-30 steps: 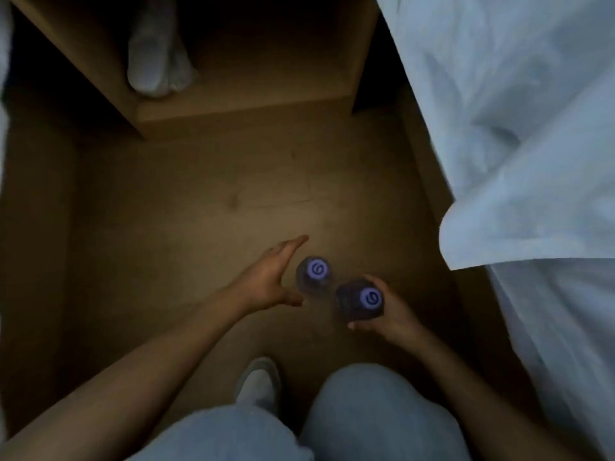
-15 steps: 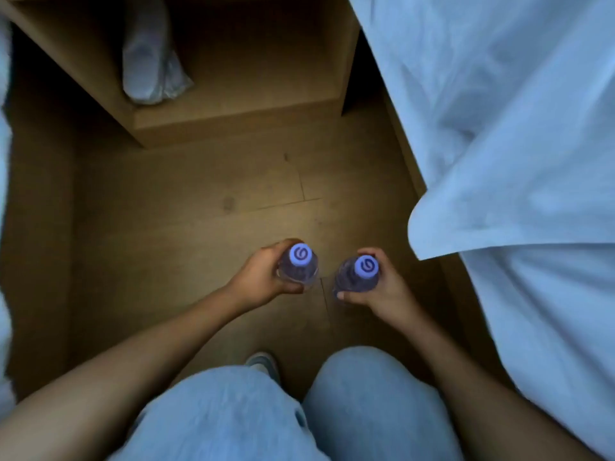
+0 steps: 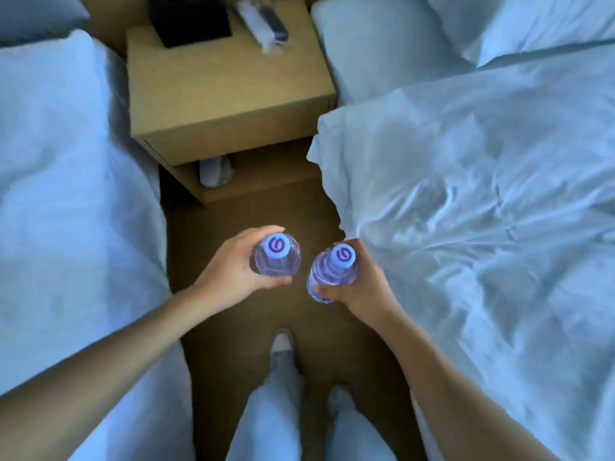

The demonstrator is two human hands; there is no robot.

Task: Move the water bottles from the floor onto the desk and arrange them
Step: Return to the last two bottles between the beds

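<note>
Wood floor [image 3: 253, 314] runs in a narrow aisle between two beds: left bed [image 3: 66, 201] and right bed [image 3: 482, 211], both under white bedding. Nightstand [image 3: 226, 104] sits at the far end of the aisle, with a black box [image 3: 189, 18] and a blurred remote-like item [image 3: 263, 23] on top and something pale [image 3: 214, 171] on its lower shelf.

Left hand [image 3: 229, 274] grips the left bottle [image 3: 278, 257]: fingers wrap the far side, thumb curls under the near side. Bottle is upright, cap pointing at the camera, held in the air over the floor.

Right hand [image 3: 361, 284] grips the right bottle [image 3: 332, 271]: thumb across the near side, fingers round the right side. This one tilts, with its base swung toward the left and down.

Bottles are near each other, not touching, gap between them. Both are off the floor and short of the nightstand.

Both forearms are bare, reaching forward from the lower corners and converging mid-aisle. Legs [image 3: 276, 410] in light trousers show below, one shoe [image 3: 282, 341] on the floor.
</note>
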